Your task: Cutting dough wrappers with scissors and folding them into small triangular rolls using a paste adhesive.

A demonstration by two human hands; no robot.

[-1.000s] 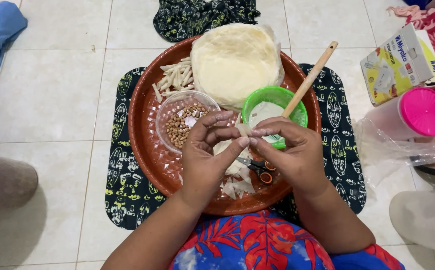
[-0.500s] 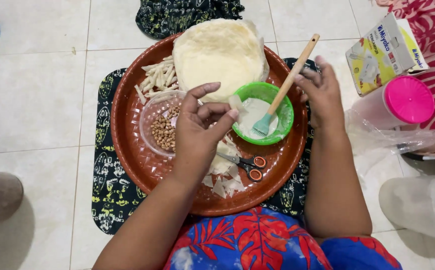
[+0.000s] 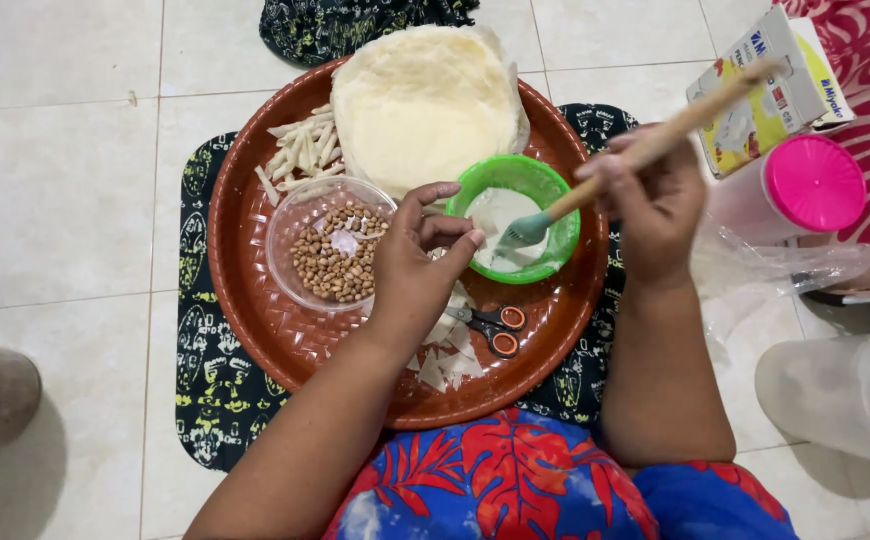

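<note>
My right hand (image 3: 650, 200) grips the wooden handle of a brush (image 3: 615, 170) whose tip dips into white paste in a green bowl (image 3: 543, 190). My left hand (image 3: 417, 262) hovers beside the bowl, fingers pinched on a small rolled piece of wrapper that is mostly hidden. Both are over a round brown tray (image 3: 255, 300). On the tray sit a clear bowl of peanuts (image 3: 327, 250), a stack of pale round wrappers (image 3: 425, 100), a row of rolled sticks (image 3: 300, 150), cut wrapper pieces (image 3: 450, 355) and small scissors with orange handles (image 3: 490, 325).
The tray rests on a black patterned cloth (image 3: 205, 400) on a tiled floor. At the right stand a carton box (image 3: 785, 85), a container with a pink lid (image 3: 810, 185), a plastic bag (image 3: 765, 270) and a clear jar (image 3: 855, 390).
My hands, which were together rolling a piece, have parted. The right hand took the brush handle and lifted it with the tip in the green bowl. The left hand keeps the small piece.
</note>
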